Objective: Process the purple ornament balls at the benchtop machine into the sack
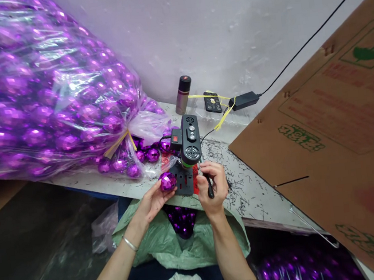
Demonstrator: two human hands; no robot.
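My left hand (152, 201) holds a shiny purple faceted ball (167, 181) in its fingertips, at the left edge of the black slotted base plate (185, 185). Above that plate stands a small black bench machine (190, 133) with round vents, buttons and a red switch (175, 138) on its side. My right hand (215, 189) is closed round the machine's black lever handle (210, 187), to the right of the plate. An open green sack (145, 247) lies below the bench edge, with more purple balls (182, 220) in it.
A big clear bag of purple balls (45, 97) fills the left, tied with a yellow strip (117, 143). Behind the machine are a spray can (183, 95), a black remote (212, 102) and a power adapter (245, 101). Black bits litter the bench (245, 187). A cardboard box (323, 134) leans in from the right.
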